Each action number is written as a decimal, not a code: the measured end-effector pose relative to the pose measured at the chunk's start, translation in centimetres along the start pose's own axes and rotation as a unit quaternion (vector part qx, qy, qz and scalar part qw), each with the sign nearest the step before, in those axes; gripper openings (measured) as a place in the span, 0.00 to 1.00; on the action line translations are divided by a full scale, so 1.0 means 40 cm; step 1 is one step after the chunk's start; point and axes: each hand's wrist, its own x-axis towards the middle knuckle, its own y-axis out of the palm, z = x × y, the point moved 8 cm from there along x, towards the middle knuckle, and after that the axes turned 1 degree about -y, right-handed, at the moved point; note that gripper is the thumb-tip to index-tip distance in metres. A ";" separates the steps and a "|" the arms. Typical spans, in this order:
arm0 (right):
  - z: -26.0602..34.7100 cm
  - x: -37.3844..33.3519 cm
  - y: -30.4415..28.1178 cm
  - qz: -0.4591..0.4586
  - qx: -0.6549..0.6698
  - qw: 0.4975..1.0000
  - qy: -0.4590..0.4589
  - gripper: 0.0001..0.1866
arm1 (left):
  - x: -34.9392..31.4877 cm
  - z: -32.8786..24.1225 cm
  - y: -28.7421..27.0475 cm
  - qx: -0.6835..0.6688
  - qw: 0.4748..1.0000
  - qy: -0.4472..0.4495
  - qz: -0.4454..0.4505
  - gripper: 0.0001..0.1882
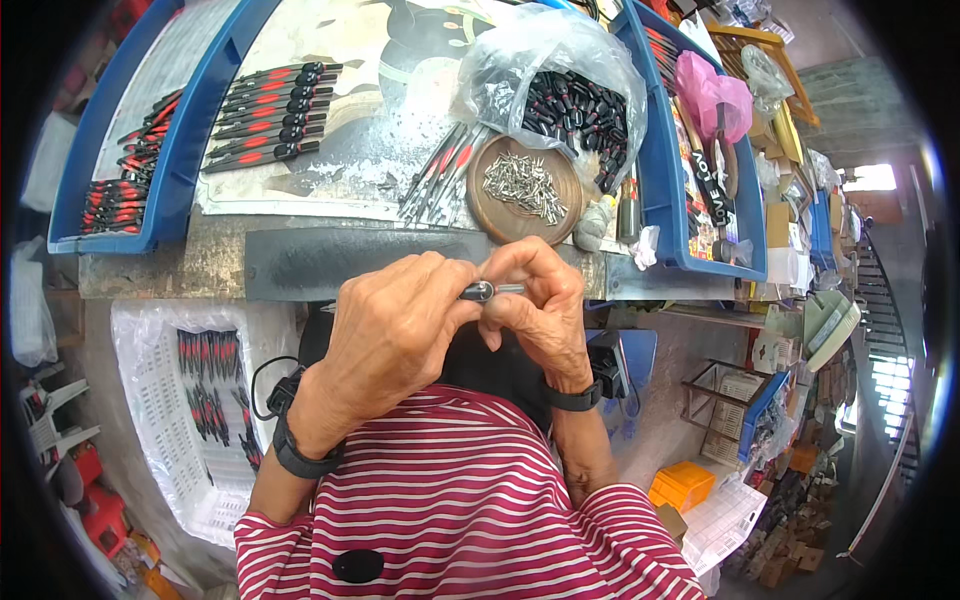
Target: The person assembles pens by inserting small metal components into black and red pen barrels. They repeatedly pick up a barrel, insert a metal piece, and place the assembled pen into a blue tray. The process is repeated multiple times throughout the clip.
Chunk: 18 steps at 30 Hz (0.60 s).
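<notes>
Above my lap, at the bench's front edge, my two hands meet. My left hand (395, 315) is closed around a small black cylindrical piece (476, 291) with a rounded, shiny end; its fingers hide the rest. Pinched between thumb and fingertip of my right hand (540, 305) is a thin silvery piece (511, 288), lined up with the black one. Whether the two pieces are joined I cannot tell. Just beyond my hands, a round wooden dish (480, 205) holds many small metal parts (524, 186). Beside it lie several slender red-and-silver pieces (440, 170).
A clear plastic bag (545, 45) of black parts (575, 115) stands behind the dish. Black-and-red slender tools (265, 128) lie in a row at left. Blue trays (205, 130) flank the bench. A lined white crate (150, 400) with more tools sits at lower left.
</notes>
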 end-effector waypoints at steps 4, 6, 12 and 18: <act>0.000 -0.007 0.007 0.016 -0.001 1.000 -0.003 0.15 | -0.003 -0.006 -0.001 -0.001 1.000 0.022 -0.010 0.11; 0.001 -0.011 0.007 0.014 -0.021 1.000 -0.005 0.15 | -0.005 -0.008 -0.001 0.003 1.000 0.027 -0.010 0.11; -0.003 -0.021 0.013 0.023 -0.011 1.000 -0.014 0.17 | -0.012 -0.011 0.004 -0.005 0.999 0.035 -0.009 0.12; -0.007 -0.029 0.009 0.024 -0.037 0.998 -0.041 0.18 | -0.014 -0.011 0.003 -0.013 0.999 0.044 -0.018 0.12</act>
